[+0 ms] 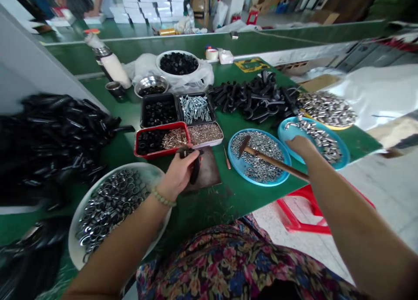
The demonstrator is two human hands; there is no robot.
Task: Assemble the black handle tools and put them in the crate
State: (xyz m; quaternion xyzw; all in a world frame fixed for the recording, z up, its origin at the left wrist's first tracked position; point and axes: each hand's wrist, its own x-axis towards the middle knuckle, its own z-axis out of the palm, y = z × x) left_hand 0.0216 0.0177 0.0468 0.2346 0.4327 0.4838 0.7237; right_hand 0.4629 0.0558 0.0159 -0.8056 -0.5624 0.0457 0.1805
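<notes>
My left hand [178, 171] is closed around a black plastic handle part [195, 165], held upright over a dark metal block [205, 171] on the green table. A small hammer with a wooden handle [271, 160] lies across the blue plate of nuts [240, 167], its head [243, 145] over the nuts. My right hand [302, 146] reaches over the second blue plate of metal pieces [341, 158], fingers curled downward; whether they grip anything I cannot see.
A red tray [137, 154] and black trays [143, 112] of small parts sit ahead. A white plate of metal rings [152, 171] lies near left. Black handles pile at the left [52, 130] and the far centre [251, 97]. A red stool [294, 221] stands below the table edge.
</notes>
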